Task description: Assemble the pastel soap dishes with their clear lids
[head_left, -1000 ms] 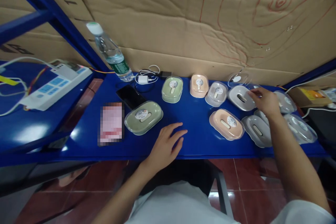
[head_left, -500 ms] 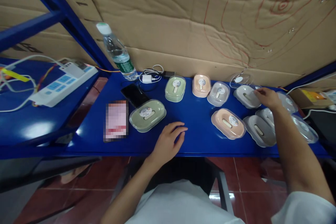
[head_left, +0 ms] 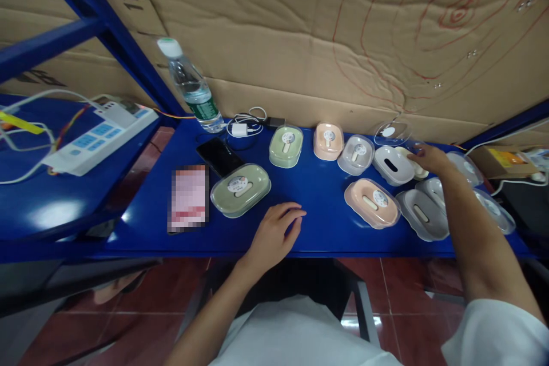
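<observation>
Since half a second ago, the grey tray (head_left: 401, 168) has shifted towards nine o'clock, and we now see more of a cream piece (head_left: 420, 171) just beside it at three o'clock. Over the blue surface (head_left: 319, 226), our right hand (head_left: 433, 160) reaches to three o'clock of our view, fingers bent at the cream piece; we cannot tell whether they grip it. Our left hand (head_left: 274, 234) hovers at six o'clock, fingers loosely parted. A peach box (head_left: 371, 200) sits at the tray's seven o'clock.

Pale shirt (head_left: 300, 334), loose short sleeves (head_left: 493, 329), bare hands (head_left: 274, 234)
</observation>
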`<state>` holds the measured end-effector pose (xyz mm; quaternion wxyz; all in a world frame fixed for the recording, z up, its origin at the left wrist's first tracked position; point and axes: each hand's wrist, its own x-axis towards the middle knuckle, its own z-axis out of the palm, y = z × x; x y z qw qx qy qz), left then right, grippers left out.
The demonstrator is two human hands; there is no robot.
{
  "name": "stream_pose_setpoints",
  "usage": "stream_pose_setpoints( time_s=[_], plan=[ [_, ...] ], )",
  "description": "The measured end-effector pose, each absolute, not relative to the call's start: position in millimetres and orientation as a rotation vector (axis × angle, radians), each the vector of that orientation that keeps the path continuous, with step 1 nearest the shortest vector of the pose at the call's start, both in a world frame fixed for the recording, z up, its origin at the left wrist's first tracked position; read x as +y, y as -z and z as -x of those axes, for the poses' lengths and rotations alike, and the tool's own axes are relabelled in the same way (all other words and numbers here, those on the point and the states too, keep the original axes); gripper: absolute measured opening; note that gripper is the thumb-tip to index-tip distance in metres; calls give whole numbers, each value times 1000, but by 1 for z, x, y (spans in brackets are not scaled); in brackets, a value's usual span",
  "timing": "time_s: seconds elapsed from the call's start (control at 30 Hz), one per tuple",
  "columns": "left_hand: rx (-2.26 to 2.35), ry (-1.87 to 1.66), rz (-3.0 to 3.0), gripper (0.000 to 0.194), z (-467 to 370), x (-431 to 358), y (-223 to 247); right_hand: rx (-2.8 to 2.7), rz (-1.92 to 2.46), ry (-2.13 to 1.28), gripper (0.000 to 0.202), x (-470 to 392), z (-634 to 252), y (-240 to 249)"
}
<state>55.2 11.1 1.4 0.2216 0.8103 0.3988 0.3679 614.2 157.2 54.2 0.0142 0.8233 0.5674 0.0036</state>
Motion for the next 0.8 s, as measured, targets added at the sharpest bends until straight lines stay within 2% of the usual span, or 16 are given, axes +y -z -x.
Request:
stream_pose_setpoints(
  time_s=[0.2,0.4,0.5,0.6,0.7,0.73,0.8],
  plan=[
    [1089,-1022,-2227,22,-54,11,-2,1505,-2613,111,43,160,-606,-55],
    [1084,-1020,-2209,22,-54,11,0,1532,-2565,88,41,151,-581,-65],
    [1086,-1043,-2188,23,-54,10,-1,1554,-2610,-167,35,138,-563,-87],
    [1077,-1091,-2159,27,-53,8,-5,1595,-2671,-583,48,117,-532,-117],
    [1062,-1169,-2214,36,-55,9,-9,1989,-2583,-890,47,88,-475,-133],
    [1053,-1190,-2279,40,-57,10,-10,2238,-2484,-847,44,78,-450,-132],
    [991,-1190,-2480,47,-60,15,-12,2726,-2154,-484,38,60,-396,-119]
  ],
)
